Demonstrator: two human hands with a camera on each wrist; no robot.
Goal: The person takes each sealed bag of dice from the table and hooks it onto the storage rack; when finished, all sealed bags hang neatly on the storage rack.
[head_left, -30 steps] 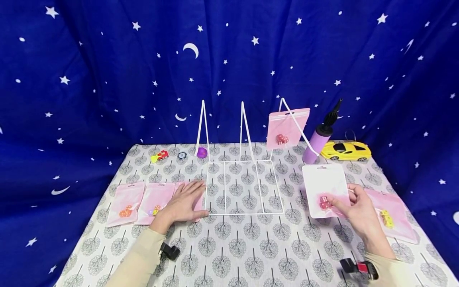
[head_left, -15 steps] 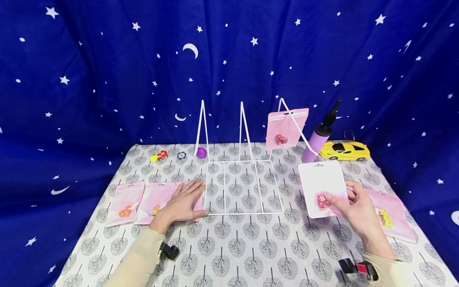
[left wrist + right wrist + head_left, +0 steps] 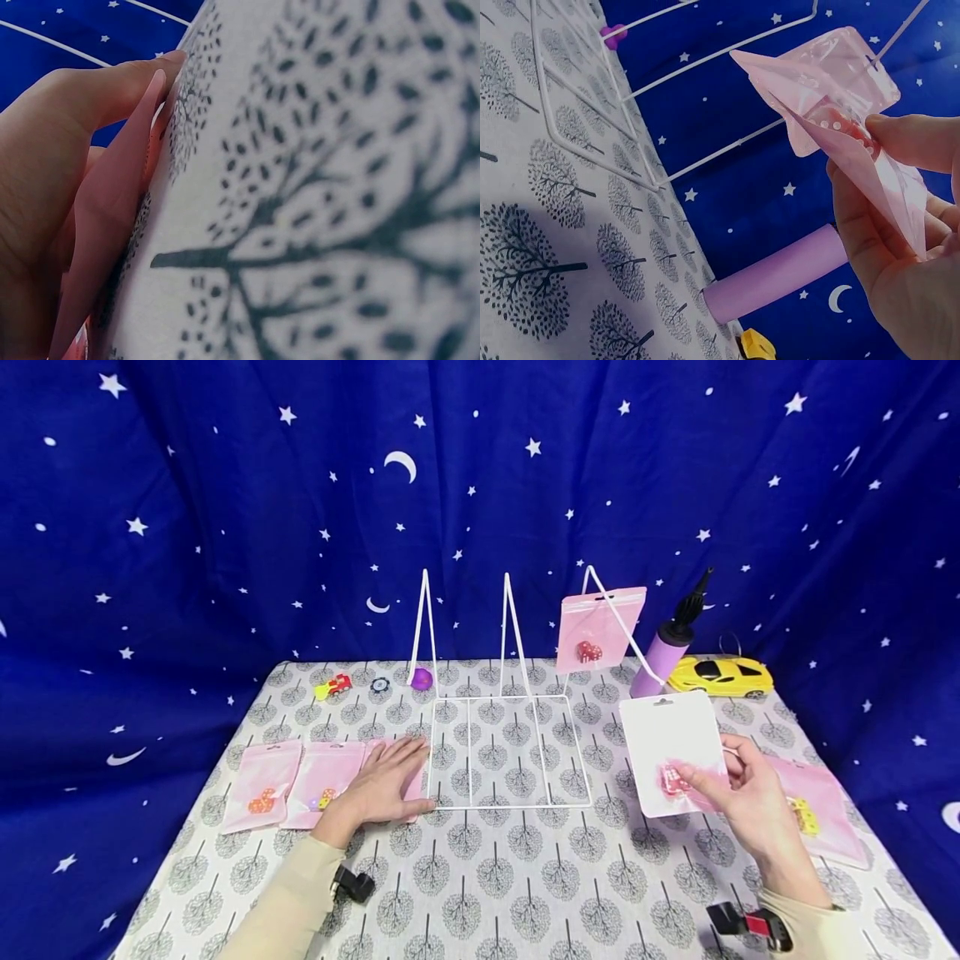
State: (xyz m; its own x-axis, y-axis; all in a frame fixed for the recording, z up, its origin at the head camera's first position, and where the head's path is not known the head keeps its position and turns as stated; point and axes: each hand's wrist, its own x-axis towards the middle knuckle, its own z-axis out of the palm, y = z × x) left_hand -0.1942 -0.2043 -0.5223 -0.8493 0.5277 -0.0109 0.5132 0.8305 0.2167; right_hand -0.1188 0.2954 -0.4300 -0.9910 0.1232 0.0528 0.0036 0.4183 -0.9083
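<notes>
My right hand [image 3: 742,793] pinches the lower corner of a pink pouch [image 3: 672,752] holding red dice [image 3: 672,779], lifted off the table right of a white wire rack [image 3: 510,739]. The right wrist view shows the pouch [image 3: 855,142] edge-on between thumb and fingers [image 3: 862,225]. Another pink pouch with red dice [image 3: 597,628] hangs on the rack's right prong. My left hand [image 3: 382,785] lies flat on a pink pouch [image 3: 412,781] at the rack's left edge; in the left wrist view that pouch [image 3: 112,225] is under the fingers [image 3: 82,105].
Two more pink pouches [image 3: 262,785] [image 3: 324,783] lie left of my left hand, and one with a yellow die [image 3: 813,806] lies at the right. At the back stand a purple pump [image 3: 667,652], yellow toy car [image 3: 720,675], purple ball [image 3: 422,677], poker chip [image 3: 380,684], small red toy car [image 3: 335,687].
My right hand has raised the pouch with red dice slightly up and to the left. My left hand has stayed flat on its pouch.
</notes>
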